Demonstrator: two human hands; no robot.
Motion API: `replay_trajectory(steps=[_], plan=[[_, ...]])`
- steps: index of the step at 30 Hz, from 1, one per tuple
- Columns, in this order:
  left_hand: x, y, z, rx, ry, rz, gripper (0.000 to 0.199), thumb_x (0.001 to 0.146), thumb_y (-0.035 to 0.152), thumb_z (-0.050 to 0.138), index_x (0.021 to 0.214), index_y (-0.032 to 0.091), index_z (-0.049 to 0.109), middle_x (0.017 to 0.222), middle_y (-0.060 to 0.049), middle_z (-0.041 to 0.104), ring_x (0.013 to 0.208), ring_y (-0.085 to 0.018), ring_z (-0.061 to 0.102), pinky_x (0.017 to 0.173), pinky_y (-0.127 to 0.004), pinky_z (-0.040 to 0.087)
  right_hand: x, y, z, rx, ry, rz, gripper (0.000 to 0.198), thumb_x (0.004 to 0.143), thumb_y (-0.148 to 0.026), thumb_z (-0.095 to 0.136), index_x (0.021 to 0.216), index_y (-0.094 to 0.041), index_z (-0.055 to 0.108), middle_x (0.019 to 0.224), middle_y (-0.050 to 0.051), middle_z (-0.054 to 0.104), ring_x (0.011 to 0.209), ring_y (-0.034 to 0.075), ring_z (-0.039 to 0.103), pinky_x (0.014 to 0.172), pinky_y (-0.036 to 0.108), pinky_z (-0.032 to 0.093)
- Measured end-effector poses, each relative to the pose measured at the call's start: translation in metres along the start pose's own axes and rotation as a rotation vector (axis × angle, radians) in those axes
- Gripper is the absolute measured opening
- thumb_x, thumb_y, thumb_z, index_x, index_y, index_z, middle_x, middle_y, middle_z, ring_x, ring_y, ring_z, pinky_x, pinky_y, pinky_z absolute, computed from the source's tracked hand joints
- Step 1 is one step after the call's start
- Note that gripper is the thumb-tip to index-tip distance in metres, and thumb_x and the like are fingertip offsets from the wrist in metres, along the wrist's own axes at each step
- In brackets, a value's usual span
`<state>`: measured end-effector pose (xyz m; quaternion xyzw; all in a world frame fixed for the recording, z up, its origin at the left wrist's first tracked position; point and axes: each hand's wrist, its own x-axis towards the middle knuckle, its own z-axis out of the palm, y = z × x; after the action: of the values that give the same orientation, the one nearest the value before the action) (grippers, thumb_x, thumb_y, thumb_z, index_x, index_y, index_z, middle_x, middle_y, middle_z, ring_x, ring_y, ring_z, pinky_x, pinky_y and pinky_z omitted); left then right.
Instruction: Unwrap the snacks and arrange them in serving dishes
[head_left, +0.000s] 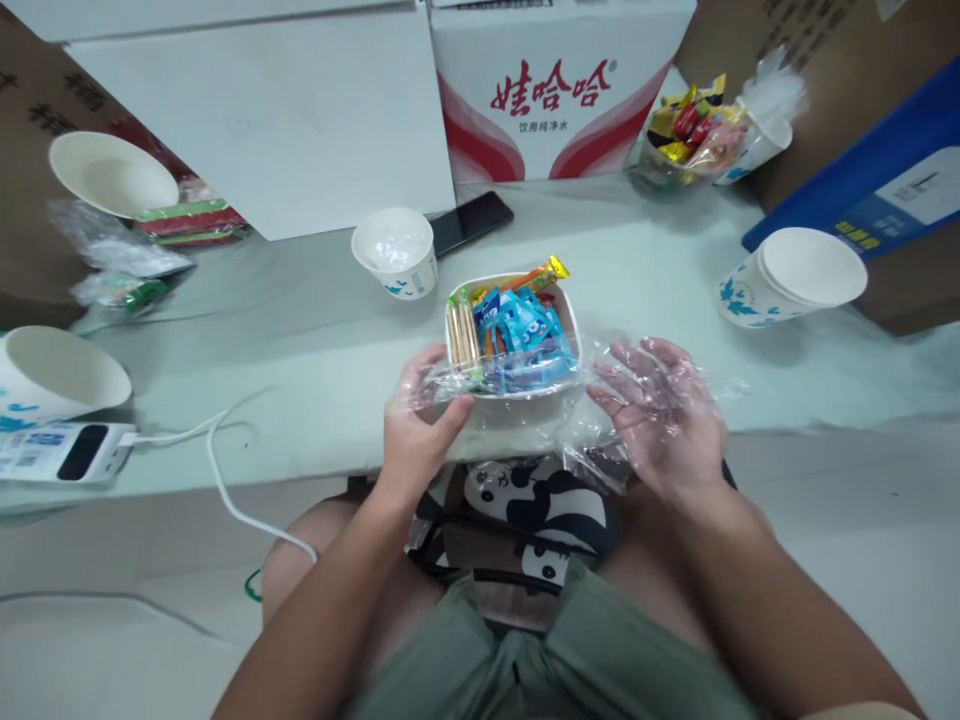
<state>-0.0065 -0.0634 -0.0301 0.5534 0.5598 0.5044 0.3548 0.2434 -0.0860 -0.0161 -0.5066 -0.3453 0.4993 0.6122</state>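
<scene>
Green shorts (pixel 622 650) lie closest to my remote view, with both forearms reaching over them to the front edge of the table (pixel 292 390). Just behind the middle of that edge sits the bowl (pixel 573 330), filled with blue packets (pixel 525 320); thin sticks (pixel 463 330) line its left wall, and a gold wrapper (pixel 556 266) pokes over its far right corner.

Clear film (pixel 592 445) crosses the bowl's near side and spans both hands. I see the left hand (pixel 416 420) at the bowl's near left corner, thumb and fingers parted, film about them; whether they pinch it I cannot tell. Off the bowl's right side, the right hand (pixel 667 430) has its fingers spread loosely, film crumpled over them.

Working this film well, I judge, calls for light, even tension from both sides, since thin plastic clings and bunches. I'd steady the bowl with the left and smooth folds with the right, slowly, lest a pull drag the bowl over the front edge. A cup (pixel 409 280) stands near its far left corner, beside the phone (pixel 476 222), so I'd avoid wide sweeps there.
</scene>
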Motion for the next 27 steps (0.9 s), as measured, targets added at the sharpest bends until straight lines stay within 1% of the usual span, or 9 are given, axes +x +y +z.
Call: replay_trajectory(steps=[3,5,7,10,13,15,20,23,27], plan=[[0.004,0.010,-0.007,-0.087,0.022,-0.079,0.035,0.089,0.055,0.070,0.084,0.021,0.065,0.089,-0.006,0.073,0.086,-0.018,0.072,0.079,-0.031,0.062,0.004,0.000,-0.004,-0.054,-0.022,0.000,0.032,0.094,-0.056,0.056,0.115,-0.032,0.060,0.125,0.006,0.073,0.109,0.025,0.074,0.088,0.046,0.063],[0.007,0.014,-0.012,-0.159,0.136,-0.104,0.034,0.091,0.054,0.069,0.083,0.022,0.061,0.068,0.001,0.065,0.057,-0.012,0.062,0.051,-0.022,0.053,0.007,0.000,-0.008,-0.165,0.042,0.015,0.030,0.092,-0.054,0.062,0.108,-0.028,0.065,0.112,0.006,0.076,0.094,0.024,0.076,0.077,0.040,0.063],[0.012,0.016,-0.017,-0.216,0.143,-0.143,0.034,0.091,0.055,0.070,0.086,0.024,0.057,0.052,0.007,0.054,0.038,-0.009,0.046,0.035,-0.019,0.035,0.010,0.000,-0.011,-0.290,0.089,0.073,0.029,0.091,-0.052,0.066,0.099,-0.025,0.067,0.082,0.003,0.074,0.064,0.019,0.070,0.057,0.033,0.057],[0.017,0.016,-0.021,-0.251,0.087,-0.225,0.036,0.090,0.057,0.070,0.087,0.025,0.054,0.041,0.010,0.044,0.030,-0.007,0.033,0.031,-0.019,0.022,0.012,-0.001,-0.010,-0.283,0.103,0.130,0.038,0.088,-0.061,0.065,0.099,-0.025,0.065,0.055,-0.005,0.059,0.042,0.015,0.053,0.041,0.027,0.041],[0.020,0.015,-0.020,-0.288,0.119,-0.280,0.033,0.090,0.055,0.068,0.087,0.026,0.052,0.041,0.010,0.047,0.028,-0.007,0.031,0.030,-0.020,0.018,0.011,-0.005,-0.004,-0.200,-0.031,0.134,0.053,0.075,-0.069,0.075,0.103,-0.025,0.066,0.074,0.000,0.071,0.061,0.017,0.068,0.055,0.030,0.055],[0.022,0.014,-0.021,-0.303,0.128,-0.286,0.031,0.091,0.052,0.068,0.087,0.026,0.051,0.043,0.009,0.051,0.028,-0.008,0.034,0.030,-0.021,0.020,0.008,-0.007,0.000,-0.276,-0.165,0.177,0.050,0.070,-0.063,0.084,0.096,-0.023,0.068,0.082,0.003,0.075,0.071,0.019,0.073,0.064,0.032,0.060],[0.029,0.009,-0.033,-0.339,0.109,-0.226,0.027,0.085,0.042,0.075,0.081,0.022,0.057,0.049,0.006,0.058,0.034,-0.008,0.049,0.035,-0.019,0.035,0.005,-0.007,-0.003,-0.403,-0.049,0.046,0.031,0.090,-0.051,0.069,0.099,-0.022,0.070,0.051,-0.005,0.059,0.040,0.011,0.053,0.042,0.023,0.043],[0.034,0.004,-0.042,-0.369,-0.059,-0.266,0.027,0.079,0.042,0.078,0.086,0.022,0.062,0.049,0.005,0.062,0.033,-0.010,0.052,0.033,-0.020,0.037,0.008,-0.005,-0.011,-0.347,-0.117,-0.013,0.031,0.094,-0.049,0.065,0.114,-0.024,0.069,0.048,-0.007,0.058,0.037,0.012,0.052,0.040,0.023,0.041],[0.037,-0.002,-0.048,-0.375,-0.242,-0.350,0.026,0.076,0.038,0.080,0.090,0.023,0.064,0.044,0.007,0.061,0.027,-0.011,0.049,0.029,-0.020,0.034,0.015,0.000,-0.020,-0.303,-0.275,0.059,0.030,0.092,-0.045,0.068,0.115,-0.027,0.070,0.065,-0.001,0.071,0.047,0.014,0.063,0.045,0.026,0.051]])
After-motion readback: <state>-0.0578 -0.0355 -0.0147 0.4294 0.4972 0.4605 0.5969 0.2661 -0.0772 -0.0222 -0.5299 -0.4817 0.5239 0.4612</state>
